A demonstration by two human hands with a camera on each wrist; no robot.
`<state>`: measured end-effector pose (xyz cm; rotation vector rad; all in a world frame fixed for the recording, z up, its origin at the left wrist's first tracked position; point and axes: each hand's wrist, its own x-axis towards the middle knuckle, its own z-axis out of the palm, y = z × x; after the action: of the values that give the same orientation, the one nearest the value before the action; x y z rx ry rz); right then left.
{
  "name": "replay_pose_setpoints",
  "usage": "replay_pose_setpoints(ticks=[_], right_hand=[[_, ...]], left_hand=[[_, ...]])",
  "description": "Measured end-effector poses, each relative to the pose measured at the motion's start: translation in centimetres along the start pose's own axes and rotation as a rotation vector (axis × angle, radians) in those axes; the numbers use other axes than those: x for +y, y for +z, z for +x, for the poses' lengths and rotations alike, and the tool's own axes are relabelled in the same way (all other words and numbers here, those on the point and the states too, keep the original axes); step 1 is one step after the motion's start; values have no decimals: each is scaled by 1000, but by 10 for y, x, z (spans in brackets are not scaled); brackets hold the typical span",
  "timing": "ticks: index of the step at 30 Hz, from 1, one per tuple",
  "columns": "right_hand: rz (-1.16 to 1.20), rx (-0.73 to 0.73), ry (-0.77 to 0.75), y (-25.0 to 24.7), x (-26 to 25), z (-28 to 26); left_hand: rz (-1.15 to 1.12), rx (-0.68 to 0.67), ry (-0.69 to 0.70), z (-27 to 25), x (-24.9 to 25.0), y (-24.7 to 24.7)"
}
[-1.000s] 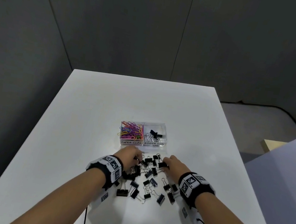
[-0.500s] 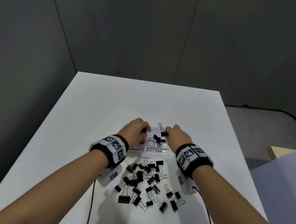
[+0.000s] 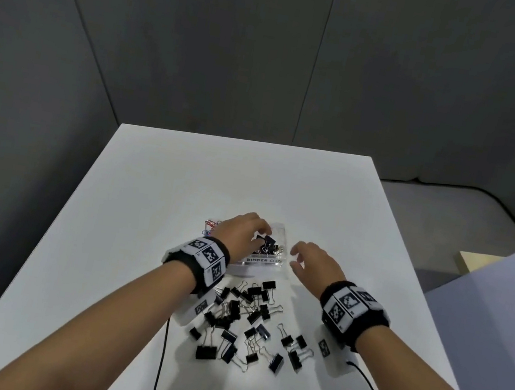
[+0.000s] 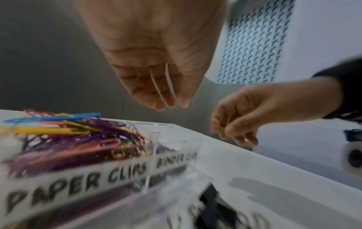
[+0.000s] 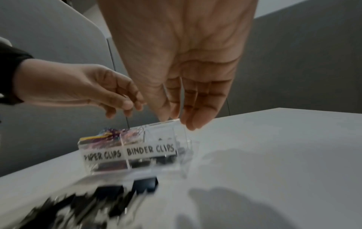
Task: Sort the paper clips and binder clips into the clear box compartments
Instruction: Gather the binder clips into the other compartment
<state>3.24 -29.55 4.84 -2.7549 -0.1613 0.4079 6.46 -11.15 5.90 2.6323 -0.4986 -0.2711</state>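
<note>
A loose heap of black binder clips is seen low in the centre of the head view, on the white table, between the two forearms. Compared with half a second ago, the right hand is now drawn back to the right of the clear box, and the clip pinched then is no longer in it; this is judged as a drop just completed into the right compartment. The right hand is seen empty, fingers loosely spread, near the box's right wall but not touching it. The left hand is held over the box at frame centre, fingers hanging down together above the compartment labelled BINDER CLIPS; in the left wrist view nothing is seen between the fingertips, so it is taken as relaxed and empty. Dark clips lie inside that compartment. Farther left, the compartment labelled PAPER CLIPS is filled with coloured paper clips. Many binder clips are left on the table, so the sort is judged well short of done.
</note>
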Motion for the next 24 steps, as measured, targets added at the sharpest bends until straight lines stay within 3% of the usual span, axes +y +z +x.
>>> replay_pose_setpoints(ticks=[2, 5, 8, 17, 24], right_hand=[[-51, -103, 0, 9, 10, -17], [-103, -299, 26, 24, 19, -40], [-170, -403, 49, 40, 23, -58], [-180, -341, 57, 73, 25, -92], [-97, -293, 31, 74, 15, -73]], left_hand=[[40, -37, 61, -18, 0, 7], [188, -228, 116, -45, -8, 27], [314, -367, 59, -65, -18, 44], [314, -453, -127, -114, -38, 49], [80, -397, -198, -120, -32, 63]])
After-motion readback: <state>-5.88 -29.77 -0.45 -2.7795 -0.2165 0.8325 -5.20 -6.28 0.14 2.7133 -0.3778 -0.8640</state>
